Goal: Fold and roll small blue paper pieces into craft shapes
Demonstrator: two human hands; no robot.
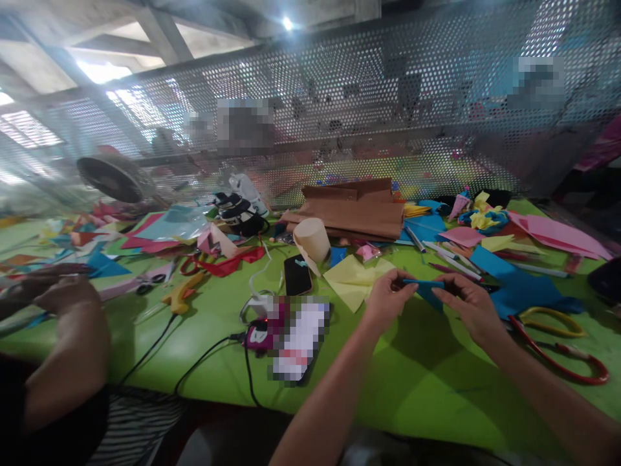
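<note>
A piece of blue paper (427,295) is stretched between my two hands above the green table, its upper edge folded or rolled into a narrow strip. My left hand (391,294) pinches the left end of that edge, and my right hand (468,303) pinches the right end. Pale yellow paper (354,278) lies just beyond my left hand. A larger blue sheet (521,285) rests to the right of my right hand, beside scissors (589,362) with red and yellow handles.
A co-worker's hands (58,291) handle something at the far left. A glue gun (182,294), a power strip (259,335), a phone (297,275) and a roll of tape (313,239) lie left of me. Cords hang over the front edge. Brown paper (349,217) sits before the perforated screen (339,116).
</note>
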